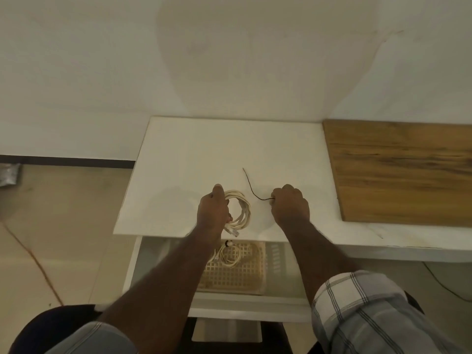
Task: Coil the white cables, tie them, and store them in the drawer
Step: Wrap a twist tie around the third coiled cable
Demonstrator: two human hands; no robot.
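**One coil in hand, a tie in the other, a second coil in the drawer**

On the white counter, the left hand is curled round a coiled white cable, gripping the left side of the bundle near the counter's front edge. The loops fan out to the right of the fingers, and a clear plug end pokes out below the hand, right at the counter's front edge.

To the right of the coil, a little apart from it, the right hand is closed into a fist and pinches one end of a thin dark wire tie. The tie curves up and away from the fist, its free end lying on the counter behind the coil.

Below the counter's front edge the white drawer stands open. Inside sits a tan lattice tray, and on it rests a second coiled white cable, smaller, bound at the top with a dark tie.

Right of the counter top lies a wooden board, flush along its side. Both forearms reach in from below, with rolled plaid sleeves at the elbows. Left of the counter, tan floor meets the pale wall.
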